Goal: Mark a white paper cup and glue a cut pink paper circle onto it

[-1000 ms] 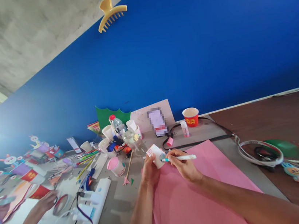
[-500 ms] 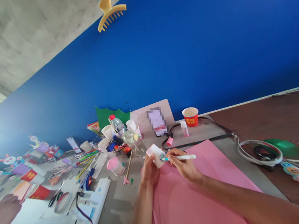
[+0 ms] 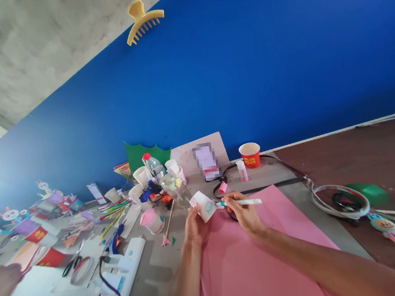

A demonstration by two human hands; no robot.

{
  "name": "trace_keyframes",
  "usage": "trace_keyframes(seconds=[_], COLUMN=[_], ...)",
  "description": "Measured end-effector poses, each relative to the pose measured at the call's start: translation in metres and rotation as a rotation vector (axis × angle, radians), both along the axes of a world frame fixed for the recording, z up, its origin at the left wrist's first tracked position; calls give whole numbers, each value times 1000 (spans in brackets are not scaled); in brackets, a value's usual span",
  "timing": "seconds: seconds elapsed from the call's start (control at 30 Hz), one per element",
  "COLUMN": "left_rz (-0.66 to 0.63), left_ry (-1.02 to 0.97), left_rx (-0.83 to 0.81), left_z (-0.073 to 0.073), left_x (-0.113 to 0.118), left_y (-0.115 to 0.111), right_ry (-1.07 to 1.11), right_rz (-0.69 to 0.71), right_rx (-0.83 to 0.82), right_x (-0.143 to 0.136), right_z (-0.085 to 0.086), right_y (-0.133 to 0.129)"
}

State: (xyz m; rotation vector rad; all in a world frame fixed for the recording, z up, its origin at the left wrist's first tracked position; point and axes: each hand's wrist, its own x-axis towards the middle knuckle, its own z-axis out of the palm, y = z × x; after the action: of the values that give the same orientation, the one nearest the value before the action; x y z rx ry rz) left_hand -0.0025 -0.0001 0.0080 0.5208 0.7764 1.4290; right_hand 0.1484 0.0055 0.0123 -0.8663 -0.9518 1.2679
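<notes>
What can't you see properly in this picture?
Head view only:
- Card against the blue wall: its print is blurred out.
- White paper cup in the left hand: its teal drawing is too small to read.
- Another person's hand: cut off by the left edge.

The cup (image 3: 204, 206) you hold is white, with a pink patch near its rim and teal hatching on its side. Your pen (image 3: 241, 203) is white with a teal tip. Under your arms lies a plain pink sheet (image 3: 270, 259). Further back stands a red cup (image 3: 250, 154) with a yellow mark and a pale inside. Left of your hands sits a pink tub (image 3: 151, 220). The wall (image 3: 280, 59) is deep blue, and a yellow hair claw (image 3: 142, 20) hangs above.
</notes>
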Motion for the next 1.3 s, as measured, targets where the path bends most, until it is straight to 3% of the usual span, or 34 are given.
trace_keyframes(seconds=[1.1, 1.3], left_rz=[-46, -15], left_ry=[52, 40], left_rx=[41, 6], left_z=[-2, -2], left_x=[-2, -3], left_y=[1, 1], right_ry=[-69, -17], right_rz=[135, 51], right_rx=[69, 22], right_x=[-3, 0], right_z=[-7, 1], right_y=[-8, -3])
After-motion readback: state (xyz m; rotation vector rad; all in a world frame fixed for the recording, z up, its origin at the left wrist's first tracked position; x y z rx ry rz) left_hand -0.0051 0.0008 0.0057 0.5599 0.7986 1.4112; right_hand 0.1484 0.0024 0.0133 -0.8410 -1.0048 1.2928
